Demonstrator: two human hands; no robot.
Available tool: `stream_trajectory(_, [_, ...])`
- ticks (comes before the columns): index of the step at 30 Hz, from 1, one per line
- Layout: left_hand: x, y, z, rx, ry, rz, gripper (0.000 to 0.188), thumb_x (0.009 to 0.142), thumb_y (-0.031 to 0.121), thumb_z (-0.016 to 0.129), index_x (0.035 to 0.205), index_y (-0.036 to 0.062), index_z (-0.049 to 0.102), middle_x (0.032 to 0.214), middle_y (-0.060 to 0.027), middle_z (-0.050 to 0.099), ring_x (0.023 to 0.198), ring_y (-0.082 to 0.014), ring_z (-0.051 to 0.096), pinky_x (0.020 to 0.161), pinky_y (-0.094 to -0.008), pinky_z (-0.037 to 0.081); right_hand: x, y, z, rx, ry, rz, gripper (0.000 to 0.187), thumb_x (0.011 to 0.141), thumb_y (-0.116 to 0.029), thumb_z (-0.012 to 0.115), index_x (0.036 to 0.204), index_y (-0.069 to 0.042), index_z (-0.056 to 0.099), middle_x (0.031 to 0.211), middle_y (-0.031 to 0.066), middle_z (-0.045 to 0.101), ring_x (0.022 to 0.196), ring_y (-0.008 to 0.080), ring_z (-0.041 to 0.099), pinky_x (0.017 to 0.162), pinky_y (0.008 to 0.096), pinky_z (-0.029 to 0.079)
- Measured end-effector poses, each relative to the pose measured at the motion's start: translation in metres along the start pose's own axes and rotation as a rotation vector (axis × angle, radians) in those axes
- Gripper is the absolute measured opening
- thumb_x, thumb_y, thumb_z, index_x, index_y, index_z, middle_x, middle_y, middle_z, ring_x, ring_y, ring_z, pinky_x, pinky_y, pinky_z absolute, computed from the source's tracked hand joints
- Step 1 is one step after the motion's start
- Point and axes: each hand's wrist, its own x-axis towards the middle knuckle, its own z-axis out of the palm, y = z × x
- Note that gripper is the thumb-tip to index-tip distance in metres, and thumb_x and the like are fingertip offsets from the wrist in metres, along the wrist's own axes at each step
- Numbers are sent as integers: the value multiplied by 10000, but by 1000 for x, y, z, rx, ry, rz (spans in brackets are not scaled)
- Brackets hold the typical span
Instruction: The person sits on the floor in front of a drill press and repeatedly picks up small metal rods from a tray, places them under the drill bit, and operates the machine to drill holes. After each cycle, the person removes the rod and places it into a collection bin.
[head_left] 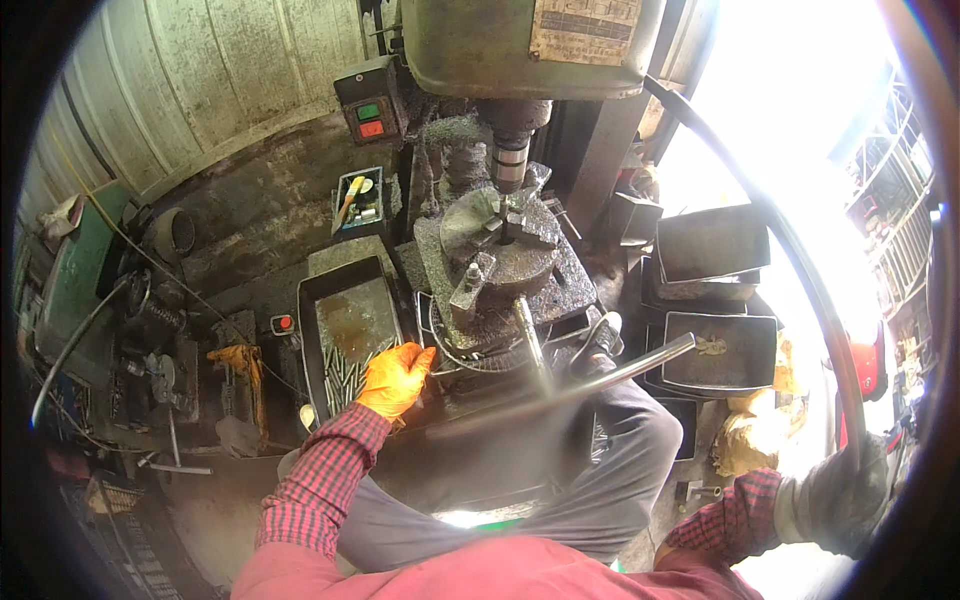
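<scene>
My left hand, in an orange glove, is at the right edge of a metal tray with several thin metal rods in it. Its fingers are pressed together, and whatever they hold is hidden. Far to the right, my right hand, in a grey glove, is wrapped round the end of a long curved lever of a drill press. Below the press's drill chuck sits a round jawed vise strewn with metal chips. A metal T-shaped handle reaches from it toward me, its crossbar partly blurred.
A switch box with green and red buttons hangs left of the press. A small tray holds a brush. Metal bins are stacked at right. Another machine stands at far left. My knees flank the work area.
</scene>
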Motion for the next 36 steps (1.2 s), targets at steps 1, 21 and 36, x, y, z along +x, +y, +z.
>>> stream_trajectory(1, [0,0,2,0,28,4,440,1046,472,627,992,50,740,905,-215,729,886,-446,709,766,-534,532,-3,0,0,-67,-42,1,421,961,-602,748,743,-243,712,636,-116,639,514,113,598,467,295,439])
stream_trajectory(21, [-10,-20,10,31,-23,52,327,991,225,614,1248,63,735,1079,-179,769,1043,-389,726,918,-491,563,-20,-18,-19,-2,10,-47,358,986,-565,737,815,-253,777,718,-116,709,586,124,675,507,305,486])
stream_trajectory(36, [-13,-23,8,34,-13,51,359,966,208,688,1276,31,730,1109,-204,776,1017,-354,764,905,-443,595,-68,-11,-6,-205,17,-30,562,1054,-714,476,790,-219,465,584,-112,362,411,118,374,444,314,286])
